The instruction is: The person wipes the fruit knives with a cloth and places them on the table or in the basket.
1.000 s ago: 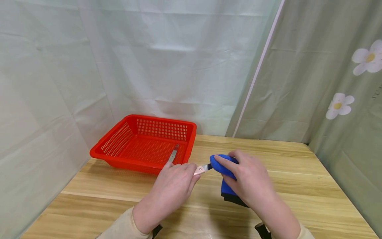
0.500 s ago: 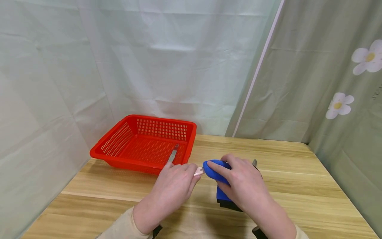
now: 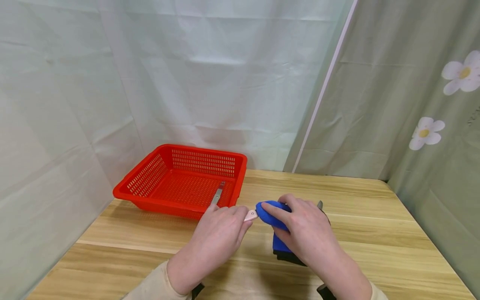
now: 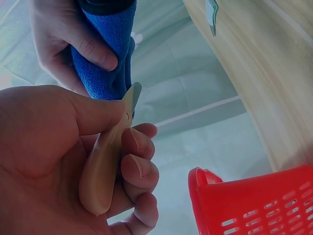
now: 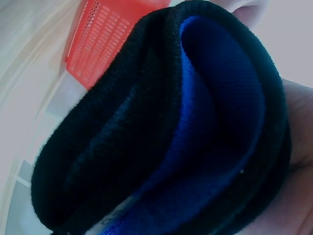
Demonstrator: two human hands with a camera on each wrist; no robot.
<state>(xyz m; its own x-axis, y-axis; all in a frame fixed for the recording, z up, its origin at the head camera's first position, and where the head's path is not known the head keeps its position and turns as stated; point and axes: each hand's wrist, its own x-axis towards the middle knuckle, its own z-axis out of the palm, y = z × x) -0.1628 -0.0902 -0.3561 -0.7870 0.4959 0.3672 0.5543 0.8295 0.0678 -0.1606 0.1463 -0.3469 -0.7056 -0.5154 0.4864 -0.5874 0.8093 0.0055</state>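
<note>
My left hand (image 3: 219, 239) grips a knife by its pale, riveted handle (image 3: 251, 215). Part of the blade (image 4: 136, 93) shows past the thumb in the left wrist view; the rest goes behind a cloth. My right hand (image 3: 305, 227) holds that blue cloth (image 3: 268, 214), folded and edged in black, around the blade close to the handle. Up close in the right wrist view, the cloth's black-edged folds (image 5: 161, 98) hide the knife. Both hands are above the table, in front of the basket.
A red plastic basket (image 3: 240, 166) stands at the back left of the wooden table (image 3: 356, 208). Inside it lies a grey metal strip (image 3: 217, 195), partly behind my left hand. Beyond my right hand a grey tip (image 3: 320, 204) shows. Pale curtains (image 3: 225, 83) hang behind.
My right hand has slid the cloth left along the blade to the handle, covering the metal that showed before. A grey tip has come into view behind it. My left hand stays put.
</note>
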